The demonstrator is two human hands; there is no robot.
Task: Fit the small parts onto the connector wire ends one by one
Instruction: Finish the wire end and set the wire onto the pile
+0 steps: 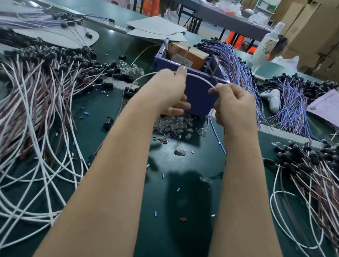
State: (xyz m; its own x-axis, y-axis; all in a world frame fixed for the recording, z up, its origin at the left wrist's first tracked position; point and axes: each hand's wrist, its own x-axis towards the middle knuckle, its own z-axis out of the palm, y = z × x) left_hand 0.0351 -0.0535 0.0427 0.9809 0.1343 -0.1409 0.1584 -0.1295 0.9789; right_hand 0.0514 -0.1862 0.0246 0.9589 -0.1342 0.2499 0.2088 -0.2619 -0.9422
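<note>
While both hands hover just in front of the purple bin [198,95], left hand [169,91] pinches a white wire [199,77] with fingers curled; right hand [234,110] pinches the wire's end. Clear small parts [175,124] lie heaped against the bin's front.

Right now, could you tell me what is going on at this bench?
A person holds one white wire arched between both hands, in front of a purple bin. The left hand pinches it partway along; the right hand pinches near its end. Small clear parts lie heaped on the green table below, with wire bundles piled on either side.
</note>
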